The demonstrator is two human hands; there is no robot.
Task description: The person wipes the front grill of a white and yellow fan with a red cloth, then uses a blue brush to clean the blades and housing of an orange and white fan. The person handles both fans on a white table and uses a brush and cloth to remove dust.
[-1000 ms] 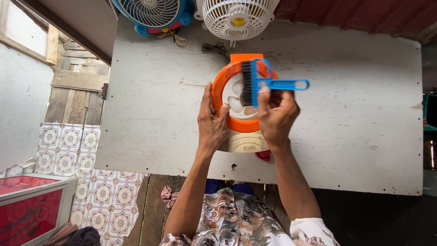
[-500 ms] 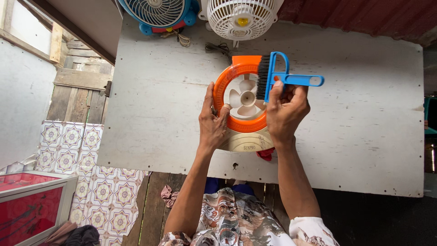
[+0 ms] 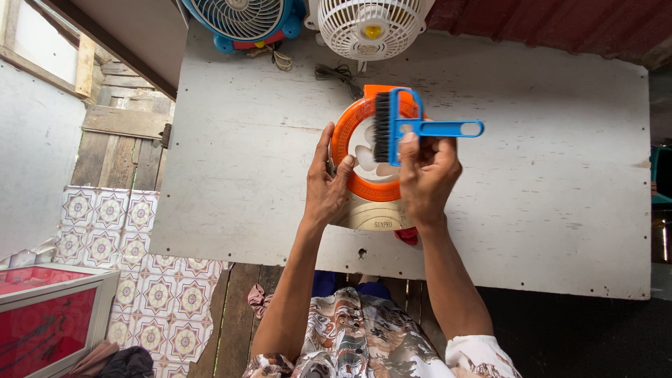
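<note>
A small orange fan (image 3: 353, 143) with a cream base lay flat near the front middle of the white bench (image 3: 546, 210), its pale blades showing inside the orange ring. Over the ring's right half was a blue brush (image 3: 395, 127) with black bristles, the bristles turned toward the blades and the blue handle pointing out to the right, level above the bench. The right hand (image 3: 428, 175) held the brush, its grip clamped on the blue frame where the handle met the head, thumb on top. The left hand (image 3: 327, 183) rested on the fan's left side, fingers spread along the orange ring and the thumb reaching inward over the rim; its grip pressed on the fan rather than closing round it. A bit of red cloth (image 3: 406, 236) showed just under the right wrist, beside the cream base.

At the far edge of the bench stood two more fans: a blue fan (image 3: 241, 17) on the left and a white fan (image 3: 369, 24) with a yellow hub beside it, with a loose cord (image 3: 336, 71) lying in front of them. Left of the bench were a patterned tile floor (image 3: 91, 217) and, nearer the corner, a red box (image 3: 42, 308)
</note>
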